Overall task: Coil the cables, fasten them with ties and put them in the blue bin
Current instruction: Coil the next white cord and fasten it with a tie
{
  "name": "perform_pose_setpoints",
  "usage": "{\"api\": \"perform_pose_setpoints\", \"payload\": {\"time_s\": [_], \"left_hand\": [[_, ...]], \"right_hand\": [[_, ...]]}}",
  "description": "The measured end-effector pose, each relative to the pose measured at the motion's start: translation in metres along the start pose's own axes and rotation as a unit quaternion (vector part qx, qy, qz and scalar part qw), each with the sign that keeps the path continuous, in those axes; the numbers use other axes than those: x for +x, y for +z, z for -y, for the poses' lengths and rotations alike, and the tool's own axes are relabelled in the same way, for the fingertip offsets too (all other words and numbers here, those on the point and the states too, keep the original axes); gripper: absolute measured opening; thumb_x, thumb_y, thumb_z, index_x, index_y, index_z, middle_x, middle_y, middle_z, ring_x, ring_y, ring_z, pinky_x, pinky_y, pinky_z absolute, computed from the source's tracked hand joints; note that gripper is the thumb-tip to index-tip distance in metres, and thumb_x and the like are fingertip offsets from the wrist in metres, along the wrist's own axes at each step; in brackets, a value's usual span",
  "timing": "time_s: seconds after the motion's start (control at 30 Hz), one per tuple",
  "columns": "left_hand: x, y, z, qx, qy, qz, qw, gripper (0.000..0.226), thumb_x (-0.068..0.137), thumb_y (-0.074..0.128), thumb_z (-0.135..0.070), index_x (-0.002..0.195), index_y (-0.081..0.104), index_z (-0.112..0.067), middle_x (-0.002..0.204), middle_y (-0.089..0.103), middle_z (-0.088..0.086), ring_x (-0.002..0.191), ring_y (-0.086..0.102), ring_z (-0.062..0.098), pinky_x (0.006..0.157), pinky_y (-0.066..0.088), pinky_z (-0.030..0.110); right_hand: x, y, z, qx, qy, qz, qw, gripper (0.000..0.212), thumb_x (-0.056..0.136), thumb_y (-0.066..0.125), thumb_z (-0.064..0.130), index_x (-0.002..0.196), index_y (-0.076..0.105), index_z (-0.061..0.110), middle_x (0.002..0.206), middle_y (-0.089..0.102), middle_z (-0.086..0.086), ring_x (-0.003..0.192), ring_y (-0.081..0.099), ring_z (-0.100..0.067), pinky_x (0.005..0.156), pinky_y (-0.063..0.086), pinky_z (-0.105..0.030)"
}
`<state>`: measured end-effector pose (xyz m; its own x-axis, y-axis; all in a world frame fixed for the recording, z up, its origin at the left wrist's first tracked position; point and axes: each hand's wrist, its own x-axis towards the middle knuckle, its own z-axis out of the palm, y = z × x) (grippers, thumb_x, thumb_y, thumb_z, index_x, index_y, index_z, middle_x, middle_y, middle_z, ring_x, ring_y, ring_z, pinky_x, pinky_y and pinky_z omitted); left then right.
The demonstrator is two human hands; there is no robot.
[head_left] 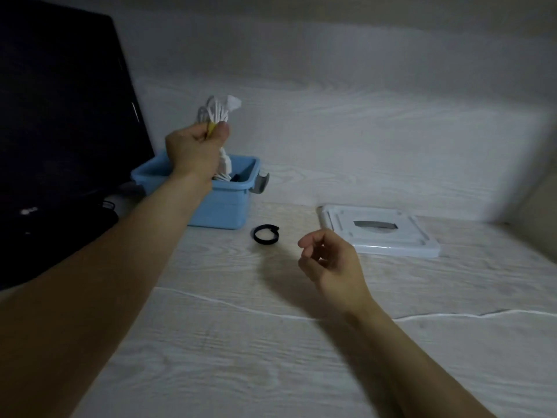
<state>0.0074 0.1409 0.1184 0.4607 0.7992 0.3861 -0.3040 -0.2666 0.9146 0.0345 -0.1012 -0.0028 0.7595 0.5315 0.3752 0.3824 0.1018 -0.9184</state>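
Head: left hand holds cable.

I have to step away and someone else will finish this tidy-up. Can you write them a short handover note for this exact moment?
Left hand: grips a coiled white cable with a yellow tie, held above the blue bin.
Right hand: holds nothing, fingers loosely curled, above the table.
Bin: already holds some white and dark cable; its lid lies to the right.
Left: drop the held coil in. One white cable lies uncoiled across the table; a black tie loop waits by the bin.
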Motion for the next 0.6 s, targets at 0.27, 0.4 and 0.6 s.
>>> {"api": "perform_pose_setpoints", "payload": {"time_s": [0.27,0.4,0.6], "left_hand": [[0.043,0.014,0.032,0.465,0.114,0.196,0.855,0.026,0.091,0.066,-0.027,0.085,0.076,-0.004,0.093,0.073,0.011,0.094,0.066,0.028,0.089,0.048,0.033],[0.051,0.022,0.022,0.537,0.205,0.153,0.804,0.026,0.093,0.06,-0.037,0.097,0.075,-0.015,0.107,0.067,0.007,0.113,0.052,0.028,0.097,0.031,0.04],[0.071,0.024,0.04,0.596,-0.01,0.361,0.717,0.049,0.102,0.04,-0.046,0.138,0.053,-0.015,0.145,0.049,0.011,0.128,0.048,0.031,0.105,0.037,0.036]], "right_hand": [[0.002,-0.002,-0.002,-0.02,0.005,0.015,1.0,0.029,0.085,0.06,-0.008,0.089,0.065,0.021,0.07,0.059,0.003,0.062,0.053,-0.013,0.058,0.044,-0.027],[0.004,-0.003,-0.001,-0.035,0.0,0.023,0.999,0.029,0.087,0.06,-0.007,0.089,0.065,0.021,0.068,0.058,0.0,0.06,0.051,-0.014,0.058,0.044,-0.03],[0.004,-0.004,-0.003,-0.061,0.009,0.033,0.998,0.031,0.086,0.061,-0.007,0.088,0.065,0.024,0.069,0.059,-0.004,0.058,0.049,-0.009,0.056,0.043,-0.023]]}}
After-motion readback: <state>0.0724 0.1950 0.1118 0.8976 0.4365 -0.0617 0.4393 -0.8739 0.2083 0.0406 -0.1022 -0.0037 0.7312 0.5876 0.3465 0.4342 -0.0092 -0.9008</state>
